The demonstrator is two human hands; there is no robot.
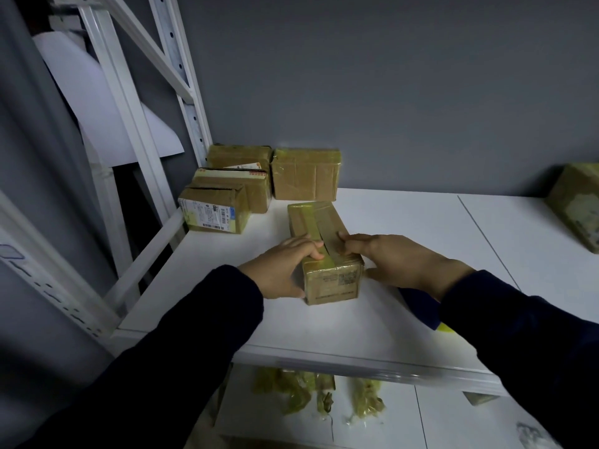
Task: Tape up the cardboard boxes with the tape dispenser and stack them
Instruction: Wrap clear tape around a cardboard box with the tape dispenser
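A small cardboard box point(324, 234) with yellowish tape along its top lies on the white shelf point(405, 222), its short end facing me. My left hand point(282, 270) grips its left side, fingers curled over the top edge near the seam. My right hand point(392, 257) grips its right side, fingertips on the top flap. Under my right forearm lies a blue and yellow object point(428, 311), mostly hidden; I cannot tell whether it is the tape dispenser.
Several taped boxes point(240, 189) stand at the shelf's back left, one point(306, 175) against the grey wall. Another box point(580, 205) sits at the far right. A white rack upright point(181, 79) rises at left. Crumpled yellowish tape scraps point(311, 393) lie on the lower shelf.
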